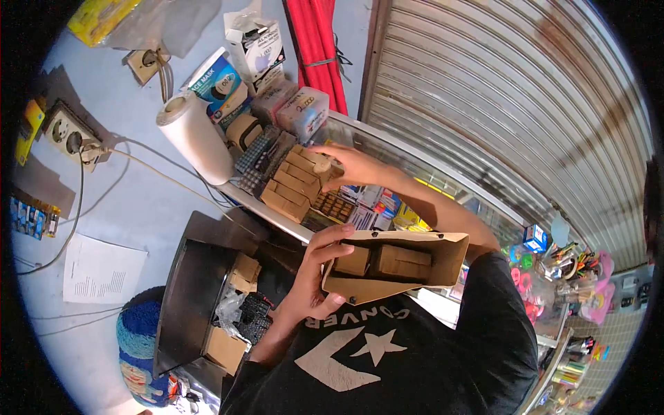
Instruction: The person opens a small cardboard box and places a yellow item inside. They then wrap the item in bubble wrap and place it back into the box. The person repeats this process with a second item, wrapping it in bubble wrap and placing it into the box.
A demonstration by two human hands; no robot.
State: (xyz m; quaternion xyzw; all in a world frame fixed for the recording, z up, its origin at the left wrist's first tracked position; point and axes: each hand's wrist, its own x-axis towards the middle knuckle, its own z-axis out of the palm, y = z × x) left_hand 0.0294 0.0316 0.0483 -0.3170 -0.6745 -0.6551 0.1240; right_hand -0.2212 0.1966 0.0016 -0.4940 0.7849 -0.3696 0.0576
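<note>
My left hand (315,277) holds an open brown paper bag (446,266) by its left side, fingertips over the rim and thumb along the lower edge. Two small cardboard boxes (403,264) lie inside the bag. Up on the glass counter, my right hand (356,166) has its thumb and fingers curled on the end of a small cardboard box (311,166), one in a row of several similar brown boxes (283,194). Just beside that row, under my right hand, are small boxed goods (332,207) in mixed colours.
A white roll (194,138), mask boxes (221,83) and plastic packs crowd the counter's back. Wall sockets (66,131) with cables are at left, above a dark screen (183,304). A metal shutter (505,83) stands behind. Pens and colourful stationery (567,256) sit at right.
</note>
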